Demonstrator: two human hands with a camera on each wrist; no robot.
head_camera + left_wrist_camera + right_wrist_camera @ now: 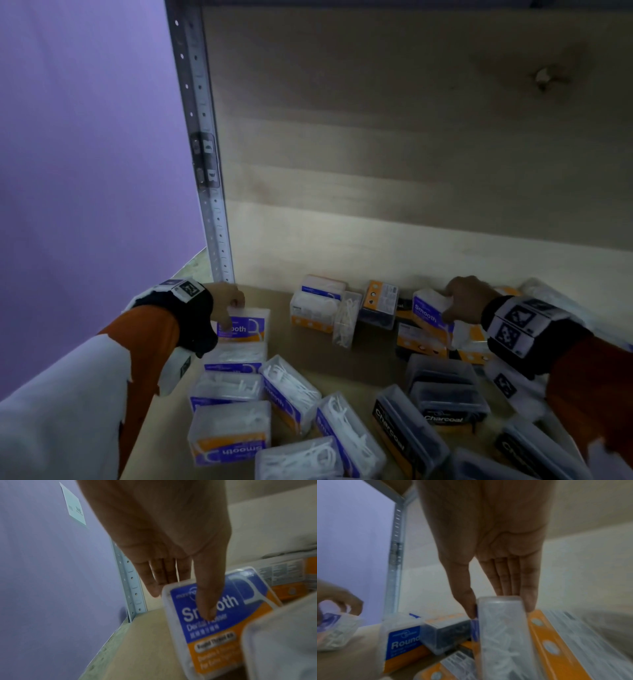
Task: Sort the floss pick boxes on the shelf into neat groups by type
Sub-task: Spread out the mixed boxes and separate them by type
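Note:
My left hand (228,305) pinches a blue-and-orange Smooth box (244,327) at the far end of a row of Smooth boxes (227,387) on the shelf's left side. In the left wrist view the thumb (208,601) lies on the label of this Smooth box (214,622), with the fingers behind its top edge. My right hand (460,301) grips another Smooth box (431,313) at the back right, tilted among mixed boxes. The right wrist view shows the thumb and fingers of that hand (501,601) clamping that clear box (503,635) by its narrow sides.
Black Charcoal boxes (445,401) lie at the front right. A Round box (402,645), a dark box (380,303) and a loose bag of picks (346,323) sit at the back middle. A metal upright (212,192) and wooden back panel (411,154) bound the shelf.

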